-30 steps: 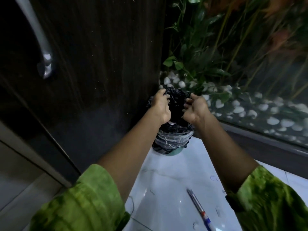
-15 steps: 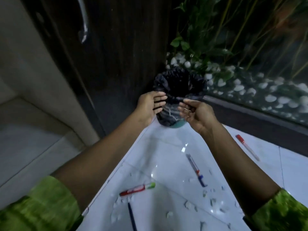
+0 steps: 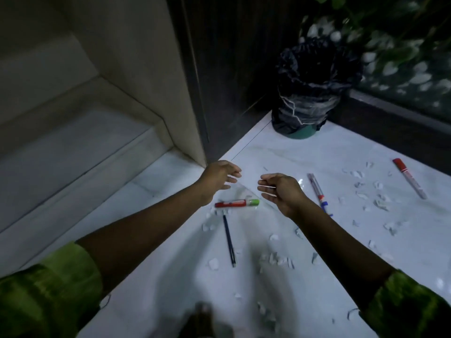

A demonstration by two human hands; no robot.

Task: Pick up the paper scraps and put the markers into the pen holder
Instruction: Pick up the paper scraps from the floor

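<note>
Several white paper scraps (image 3: 275,258) lie scattered over the white floor (image 3: 292,152). A red marker with a green cap (image 3: 236,203) lies just below my left hand (image 3: 218,178). A dark pen (image 3: 229,240) lies nearer me. A marker with a blue cap (image 3: 318,192) lies right of my right hand (image 3: 280,189), and a red marker (image 3: 410,178) lies far right. Both hands hover over the floor, fingers loosely spread, holding nothing. No pen holder can be made out.
A small bin lined with a black bag (image 3: 310,89) stands in the far corner against a dark wooden door (image 3: 231,69). Plants and white pebbles (image 3: 402,69) show behind glass at right. A pale step (image 3: 73,142) lies left. A blurred dark object (image 3: 202,320) sits at the bottom edge.
Both hands have left the bin's black bag and drawn back toward me, low over the floor. The view has tilted down, showing more markers and scraps.
</note>
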